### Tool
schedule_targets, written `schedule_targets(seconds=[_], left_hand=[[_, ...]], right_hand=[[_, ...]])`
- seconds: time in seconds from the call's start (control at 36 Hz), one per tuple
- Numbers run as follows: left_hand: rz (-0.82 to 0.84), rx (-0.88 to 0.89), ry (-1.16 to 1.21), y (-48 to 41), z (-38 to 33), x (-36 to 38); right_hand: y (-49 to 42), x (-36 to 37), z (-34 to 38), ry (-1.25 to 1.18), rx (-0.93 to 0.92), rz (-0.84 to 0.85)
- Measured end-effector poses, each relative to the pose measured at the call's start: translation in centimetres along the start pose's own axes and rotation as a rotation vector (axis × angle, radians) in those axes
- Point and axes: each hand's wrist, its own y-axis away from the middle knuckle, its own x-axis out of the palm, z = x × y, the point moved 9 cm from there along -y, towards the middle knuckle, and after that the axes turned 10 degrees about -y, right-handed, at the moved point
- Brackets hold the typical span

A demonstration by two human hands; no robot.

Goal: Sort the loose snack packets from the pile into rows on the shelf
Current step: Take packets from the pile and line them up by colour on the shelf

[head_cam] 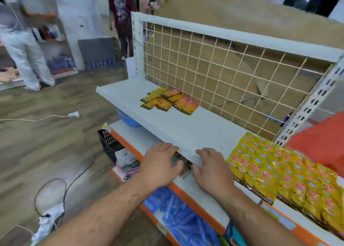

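A loose pile of yellow and orange snack packets (168,100) lies on the white upper shelf (186,128), near its wire-grid back. Rows of yellow packets (283,177) fill the right part of the lower shelf (188,184). Between my hands, a small dark stack of packets (181,162) stands on the lower shelf, partly hidden under the upper shelf's front edge. My left hand (160,163) grips this stack from the left, fingers curled over it. My right hand (212,169) rests against its right side with fingers spread.
A blue bowl (128,119) sits at the lower shelf's left end. A black crate (109,143) and a pink basket (128,166) stand on the floor, with cables (55,190) nearby. Blue packages (178,221) lie below. Two people stand at the far left.
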Motion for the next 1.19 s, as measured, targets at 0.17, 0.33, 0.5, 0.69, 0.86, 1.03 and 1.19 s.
schedule_targets(seconds=[0.17,0.33,0.5,0.69,0.86,1.03,1.19], left_hand=[[0.038,-0.044,-0.005,-3.4,3.8,1.8],[0.063,-0.045,-0.069,-8.9,7.5,3.8],[0.075,-0.036,-0.144,-15.1,10.2,4.1],[0.092,0.021,-0.129,-22.3,12.1,6.1],[0.090,0.108,-0.073,-28.4,13.8,8.9],[0.187,0.143,-0.109,-33.6,15.8,11.2],[0.363,0.216,-0.140,-37.1,16.3,12.9]], right_hand=[[-5.9,2.2,1.4,-0.061,0.000,0.050],[-13.7,3.6,2.4,-0.106,-0.024,0.047],[-21.3,3.7,3.6,-0.134,-0.034,0.048],[-27.5,3.2,2.9,-0.094,0.043,0.005],[-31.6,3.7,1.7,-0.059,0.151,-0.062],[-34.0,4.1,-0.8,-0.051,0.461,-0.113],[-34.4,4.9,-2.2,-0.050,0.695,-0.096]])
